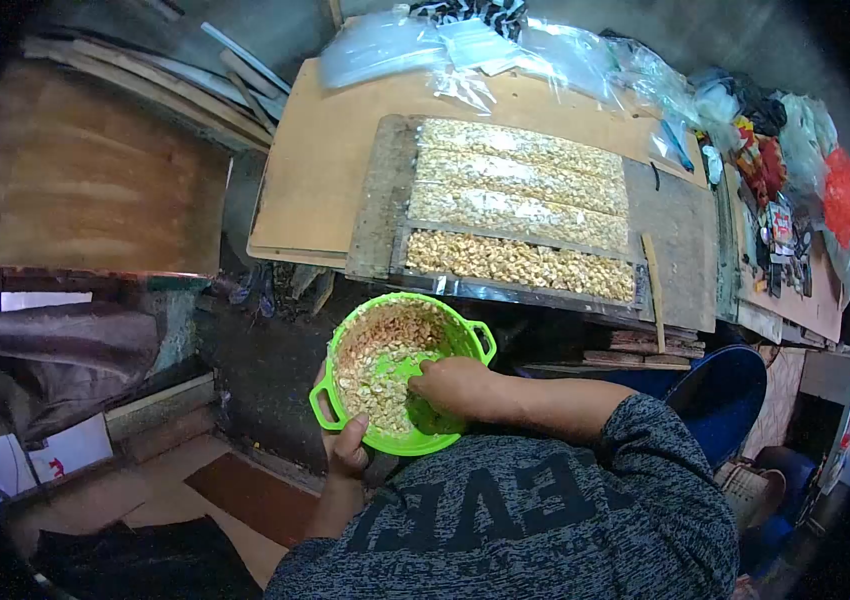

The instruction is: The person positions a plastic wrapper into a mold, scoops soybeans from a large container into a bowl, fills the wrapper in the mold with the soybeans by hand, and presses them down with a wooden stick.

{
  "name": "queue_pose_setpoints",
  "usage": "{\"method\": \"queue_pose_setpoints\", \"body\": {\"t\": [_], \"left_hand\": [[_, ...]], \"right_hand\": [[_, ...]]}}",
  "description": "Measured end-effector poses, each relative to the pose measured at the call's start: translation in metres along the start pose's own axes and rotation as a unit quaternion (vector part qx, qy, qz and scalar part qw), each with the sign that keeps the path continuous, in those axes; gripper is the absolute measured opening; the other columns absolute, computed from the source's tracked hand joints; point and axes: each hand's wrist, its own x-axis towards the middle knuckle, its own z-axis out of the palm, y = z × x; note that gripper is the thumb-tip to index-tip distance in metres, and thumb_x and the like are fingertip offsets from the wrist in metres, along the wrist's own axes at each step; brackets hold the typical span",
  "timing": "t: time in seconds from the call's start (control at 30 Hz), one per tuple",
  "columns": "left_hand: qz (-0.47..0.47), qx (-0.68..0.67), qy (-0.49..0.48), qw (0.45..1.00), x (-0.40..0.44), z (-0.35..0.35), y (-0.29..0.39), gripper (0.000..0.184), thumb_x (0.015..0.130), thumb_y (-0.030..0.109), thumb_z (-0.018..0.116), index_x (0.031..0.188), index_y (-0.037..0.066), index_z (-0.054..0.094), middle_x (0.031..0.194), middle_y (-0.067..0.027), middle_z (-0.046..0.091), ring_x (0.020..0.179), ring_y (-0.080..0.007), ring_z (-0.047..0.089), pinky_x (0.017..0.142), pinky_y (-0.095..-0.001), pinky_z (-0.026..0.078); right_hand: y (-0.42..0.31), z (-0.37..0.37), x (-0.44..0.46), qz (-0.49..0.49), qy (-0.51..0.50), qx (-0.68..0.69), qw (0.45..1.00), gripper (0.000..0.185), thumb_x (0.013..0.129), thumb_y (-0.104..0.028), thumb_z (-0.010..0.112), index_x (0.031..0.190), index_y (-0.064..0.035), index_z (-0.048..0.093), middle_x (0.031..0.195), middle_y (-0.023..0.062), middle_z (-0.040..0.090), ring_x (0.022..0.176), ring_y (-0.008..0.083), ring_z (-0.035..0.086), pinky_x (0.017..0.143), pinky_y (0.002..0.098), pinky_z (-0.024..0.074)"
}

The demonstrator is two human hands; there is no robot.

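Note:
A lime-green plastic basin [480,340] with two loop handles is held against my body, tilted so that its inside shows. Pale, crumbly pieces [365,385] coat its wall and lie across its bottom, with bare green plastic showing in places. My left hand [349,447] grips the near-left rim beside one handle, thumb on the outside and the other fingers hidden beneath. Inside the basin, my right hand [450,388] reaches down with its fingers curled at the pieces. Whatever those fingers may hold is hidden.
Ahead, a wooden table [315,160] bears a board with a metal-edged tray [525,290] of similar pieces, its back rows under shiny plastic. A wooden stick [653,290] lies to its right. Plastic bags [385,50] line the back. A blue chair [735,390] stands right.

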Motion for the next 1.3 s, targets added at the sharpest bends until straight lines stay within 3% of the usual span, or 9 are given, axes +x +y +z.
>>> {"method": "queue_pose_setpoints", "body": {"t": [0.13, 0.27, 0.43, 0.6, 0.73, 0.97, 1.0, 1.13, 1.3], "left_hand": [[0.025, 0.015, -0.031, 0.999, 0.009, -0.002, 0.008, 0.081, 0.073, 0.016, 0.055, 0.148, 0.002, 0.025, 0.136, -0.0218, 0.047, 0.121, -0.0354, 0.054, 0.104, -0.0457, 0.045], [0.021, 0.010, -0.027, 0.999, 0.018, -0.011, 0.011, 0.083, 0.073, 0.017, 0.056, 0.149, 0.002, 0.025, 0.137, -0.0221, 0.047, 0.120, -0.0349, 0.054, 0.104, -0.0463, 0.045], [0.049, -0.009, -0.026, 0.998, 0.026, -0.018, 0.019, 0.085, 0.072, 0.017, 0.058, 0.149, 0.002, 0.024, 0.137, -0.0223, 0.047, 0.121, -0.0348, 0.054, 0.104, -0.0468, 0.045], [0.040, -0.032, 0.002, 0.999, 0.032, -0.020, 0.027, 0.083, 0.072, 0.020, 0.060, 0.147, 0.001, 0.029, 0.136, -0.0208, 0.048, 0.123, -0.0331, 0.051, 0.106, -0.0459, 0.042], [0.039, 0.002, 0.001, 0.999, 0.036, -0.038, 0.029, 0.081, 0.072, 0.020, 0.061, 0.146, 0.000, 0.031, 0.135, -0.0202, 0.049, 0.123, -0.0323, 0.052, 0.106, -0.0445, 0.042], [0.058, -0.026, 0.021, 0.998, 0.044, -0.052, 0.026, 0.080, 0.073, 0.017, 0.060, 0.146, -0.001, 0.030, 0.134, -0.0206, 0.050, 0.120, -0.0332, 0.054, 0.105, -0.0443, 0.043], [0.050, -0.023, 0.019, 0.998, 0.044, -0.053, 0.028, 0.080, 0.073, 0.017, 0.059, 0.146, -0.001, 0.030, 0.134, -0.0206, 0.050, 0.120, -0.0332, 0.054, 0.105, -0.0443, 0.043], [0.045, -0.016, -0.002, 0.999, 0.046, -0.056, 0.033, 0.079, 0.073, 0.017, 0.059, 0.145, -0.002, 0.030, 0.133, -0.0205, 0.051, 0.120, -0.0327, 0.055, 0.105, -0.0439, 0.043], [0.032, -0.010, 0.008, 0.999, 0.048, -0.052, 0.039, 0.079, 0.073, 0.017, 0.059, 0.144, -0.002, 0.031, 0.133, -0.0200, 0.051, 0.120, -0.0321, 0.054, 0.104, -0.0435, 0.043]], "right_hand": [[-0.007, -0.013, 0.013, -0.007, -0.106, 0.001, 0.994, 0.020, 0.085, -0.015, 0.057, 0.099, -0.0063, 0.068, 0.086, 0.0171, 0.068, 0.084, 0.0358, 0.070, 0.069, 0.0485, 0.0562], [-0.006, -0.018, 0.018, 0.010, -0.092, 0.022, 0.995, 0.021, 0.084, -0.017, 0.057, 0.097, -0.0054, 0.069, 0.089, 0.0179, 0.068, 0.086, 0.0366, 0.069, 0.072, 0.0467, 0.0557], [0.003, -0.056, 0.007, -0.012, 0.250, 0.190, 0.949, 0.016, 0.076, -0.005, 0.068, 0.091, -0.0053, 0.067, 0.089, 0.0147, 0.067, 0.083, 0.0324, 0.066, 0.072, 0.0417, 0.0532], [0.034, -0.095, 0.025, 0.118, 0.440, 0.184, 0.871, 0.013, 0.076, 0.001, 0.068, 0.089, -0.0032, 0.067, 0.086, 0.0131, 0.067, 0.081, 0.0264, 0.067, 0.074, 0.0344, 0.0532], [0.070, -0.098, 0.056, 0.181, 0.436, 0.131, 0.871, 0.018, 0.080, 0.001, 0.067, 0.097, -0.0046, 0.071, 0.090, 0.0135, 0.069, 0.084, 0.0258, 0.068, 0.075, 0.0329, 0.0535], [0.056, -0.110, 0.041, 0.140, 0.522, 0.185, 0.821, 0.013, 0.085, -0.001, 0.070, 0.097, -0.0028, 0.070, 0.091, 0.0096, 0.070, 0.086, 0.0171, 0.067, 0.078, 0.0302, 0.0532], [0.050, -0.112, 0.041, 0.126, 0.541, 0.206, 0.806, 0.016, 0.083, 0.000, 0.068, 0.098, -0.0043, 0.071, 0.093, 0.0131, 0.071, 0.085, 0.0263, 0.068, 0.076, 0.0333, 0.0536], [0.065, -0.099, 0.052, 0.112, 0.471, 0.106, 0.869, 0.017, 0.087, 0.000, 0.063, 0.103, -0.0035, 0.070, 0.102, 0.0163, 0.070, 0.091, 0.0275, 0.069, 0.079, 0.0338, 0.0539], [0.066, -0.094, 0.046, 0.158, 0.500, 0.232, 0.819, 0.024, 0.084, 0.004, 0.060, 0.105, -0.0028, 0.070, 0.104, 0.0170, 0.070, 0.091, 0.0267, 0.070, 0.080, 0.0329, 0.0544]]}}
